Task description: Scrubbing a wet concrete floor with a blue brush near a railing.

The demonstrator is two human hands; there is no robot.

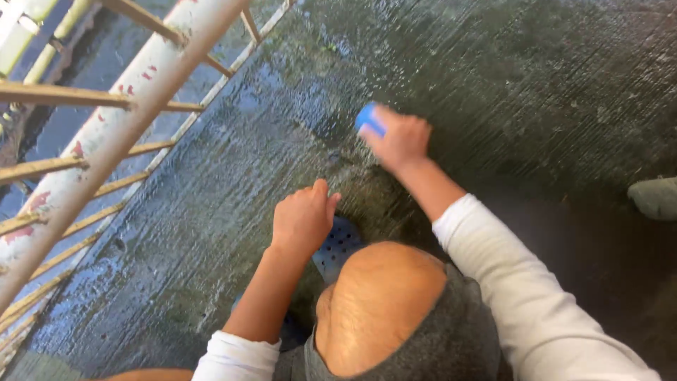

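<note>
At the far left a white-painted metal railing [106, 134] with rusty crossbars and flaking red patches runs diagonally along the edge of the wet concrete floor [211, 212], which is dark, ridged and shiny with water. My left hand [303, 220] comes next — curled into a loose fist with the fingers folded in, holding nothing, its knuckles resting on the wet floor just above a blue perforated sandal [340, 243] on my foot. My bare knee [377, 303] sits below that, with grey shorts [451, 339] bunched around it and white sleeves on both arms. Further right, my right hand [402, 137] is stretched out and closed around a blue scrub brush [368, 120] — only its end shows past my fingers, pressed to the concrete. At the right edge, well apart, lies a grey-green shoe [656, 197].
</note>
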